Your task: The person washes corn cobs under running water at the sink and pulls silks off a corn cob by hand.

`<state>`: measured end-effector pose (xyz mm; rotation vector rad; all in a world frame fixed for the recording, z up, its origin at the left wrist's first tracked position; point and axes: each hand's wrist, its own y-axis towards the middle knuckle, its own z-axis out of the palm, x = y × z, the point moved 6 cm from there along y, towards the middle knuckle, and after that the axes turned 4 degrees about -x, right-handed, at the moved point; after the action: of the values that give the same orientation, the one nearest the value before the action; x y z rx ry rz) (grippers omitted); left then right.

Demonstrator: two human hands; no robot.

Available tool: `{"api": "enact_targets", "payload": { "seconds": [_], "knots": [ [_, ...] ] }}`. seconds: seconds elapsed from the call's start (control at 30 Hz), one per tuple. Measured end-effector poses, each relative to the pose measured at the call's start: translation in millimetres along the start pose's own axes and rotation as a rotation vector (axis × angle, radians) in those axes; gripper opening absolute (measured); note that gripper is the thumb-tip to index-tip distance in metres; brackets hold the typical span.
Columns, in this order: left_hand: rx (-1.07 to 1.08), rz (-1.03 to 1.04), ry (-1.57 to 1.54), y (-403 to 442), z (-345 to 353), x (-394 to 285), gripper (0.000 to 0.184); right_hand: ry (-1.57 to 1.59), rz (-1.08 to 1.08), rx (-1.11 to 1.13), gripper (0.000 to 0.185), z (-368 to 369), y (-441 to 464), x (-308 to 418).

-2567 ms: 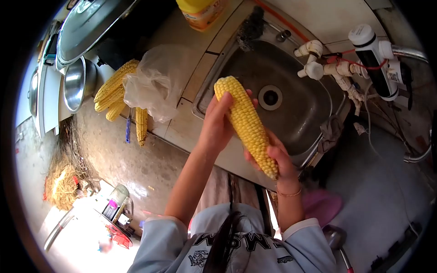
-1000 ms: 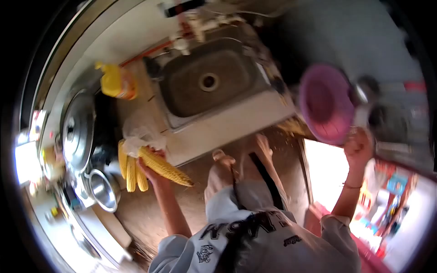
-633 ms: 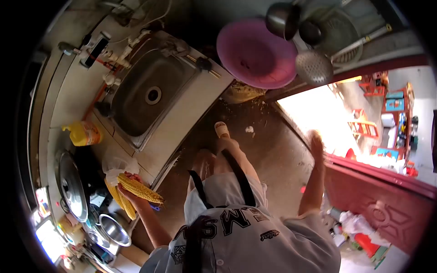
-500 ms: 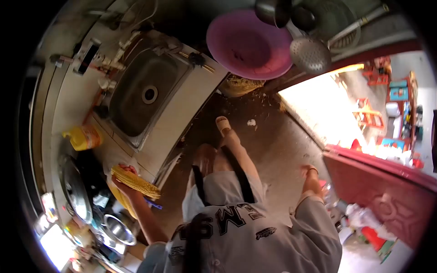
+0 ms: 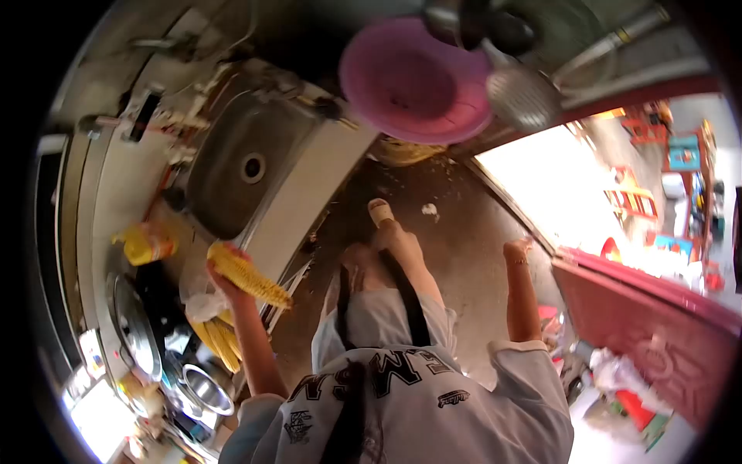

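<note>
My left hand [image 5: 226,272] is wrapped round a yellow ear of corn [image 5: 253,278], which slants down to the right over the counter's edge. More ears of corn [image 5: 219,340] lie just below that forearm, next to a clear plastic bag [image 5: 203,306]. My right hand [image 5: 516,249] is out to the right at the end of a stretched arm, above the floor near the doorway. Its fingers are small and blurred, and no held thing shows in it.
A steel sink [image 5: 267,166] is set in the counter, with a yellow jug [image 5: 147,243] beside it. A pot lid [image 5: 137,325] and a steel bowl [image 5: 207,389] stand lower left. A pink basin [image 5: 413,85] and a skimmer [image 5: 524,97] are ahead; a red door [image 5: 641,325] stands right.
My left hand has moved right with the ear of corn, uncovering more of the ears below. The right arm has swung forward, away from my body. The view has shifted slightly.
</note>
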<state>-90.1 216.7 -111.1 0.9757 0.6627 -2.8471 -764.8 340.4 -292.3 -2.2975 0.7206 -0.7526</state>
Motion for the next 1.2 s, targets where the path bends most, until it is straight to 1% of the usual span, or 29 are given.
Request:
{"api": "enact_targets", "payload": {
  "seconds": [0.03,0.1,0.17,0.23,0.3,0.33,0.4,0.43,0.47,0.5,0.53,0.57,0.6,0.63,0.67,0.7,0.77,0.8,0.83,0.9,0.93,0.97,1.03,1.07,1.1,1.13,1.17,1.2],
  "knots": [
    [0.047,-0.042,-0.069,4,7,0,0.044,0.061,-0.077,0.012,0.026,6,-2,41],
    [-0.075,0.009,-0.091,4,44,0,0.046,0.254,-0.305,0.028,0.020,1,-25,157],
    [0.033,-0.008,-0.166,14,68,3,0.046,0.344,-0.625,0.021,0.025,-3,-62,273],
    [-0.031,0.009,-0.257,17,98,4,0.044,0.387,-0.815,0.087,0.030,-4,-108,377],
    [-0.067,0.078,-0.272,18,123,-3,0.043,0.829,-0.877,0.545,0.045,3,-150,456],
    [-0.072,0.117,-0.265,14,133,-8,0.042,0.799,-0.879,0.581,0.045,3,-169,485],
    [-0.083,0.209,-0.308,7,154,-23,0.041,1.063,-0.902,1.085,0.062,6,-210,536],
    [-0.068,0.272,-0.328,4,156,-35,0.041,1.039,-0.908,1.115,0.062,8,-213,547],
    [0.017,0.316,-0.360,3,155,-45,0.040,1.036,-1.002,1.120,0.068,5,-216,558],
    [0.007,0.345,-0.364,-1,159,-53,0.040,1.036,-1.094,1.125,0.074,2,-222,568],
    [-0.028,0.405,-0.444,-9,167,-62,0.038,1.233,-0.910,1.259,0.073,3,-224,575],
    [-0.059,0.462,-0.522,-18,169,-70,0.038,1.221,-0.909,1.284,0.073,7,-230,582],
    [-0.064,0.480,-0.522,-25,169,-75,0.038,1.238,-0.927,1.053,0.071,6,-225,588],
    [-0.118,0.537,-0.296,-34,169,-81,0.036,1.247,-0.940,0.813,0.069,2,-221,591],
    [-0.166,0.582,-0.071,-42,172,-84,0.035,1.403,-0.969,0.868,0.061,-2,-223,599],
    [-0.141,0.609,0.038,-53,175,-89,0.037,1.398,-0.979,0.867,0.061,-6,-222,605],
    [-0.147,0.549,0.403,-61,166,-87,0.040,1.494,-1.095,0.870,0.055,-23,-223,619],
    [-0.049,0.526,0.458,-64,171,-83,0.046,1.475,-1.307,0.863,0.048,-33,-234,632],
    [-0.045,0.535,0.453,-68,175,-81,0.046,1.469,-1.318,0.865,0.048,-35,-239,638],
    [-0.045,0.416,0.539,-73,183,-72,0.054,1.460,-1.089,0.883,0.042,-31,-243,647],
    [-0.053,0.429,0.623,-74,186,-68,0.057,1.487,-1.003,0.842,0.038,-36,-251,656],
    [-0.018,0.476,0.781,-74,189,-69,0.057,1.486,-1.013,0.849,0.038,-42,-255,664],
    [0.001,0.579,1.054,-75,202,-67,0.056,1.431,-0.828,0.856,0.033,-42,-247,678],
    [0.001,0.585,1.053,-79,211,-66,0.056,1.417,-0.831,0.851,0.025,-43,-243,684],
    [-0.130,0.625,1.207,-85,219,-69,0.054,1.416,-0.834,0.851,0.025,-39,-243,687],
    [-0.264,0.662,1.360,-90,223,-72,0.052,1.448,-0.817,0.904,0.020,-33,-244,689],
    [-0.262,0.665,1.359,-91,222,-73,0.052,1.480,-0.800,0.957,0.015,-26,-245,689],
    [-0.310,0.758,1.395,-94,223,-78,0.050,1.489,-0.703,0.995,0.020,-17,-244,682]
  ]
}}
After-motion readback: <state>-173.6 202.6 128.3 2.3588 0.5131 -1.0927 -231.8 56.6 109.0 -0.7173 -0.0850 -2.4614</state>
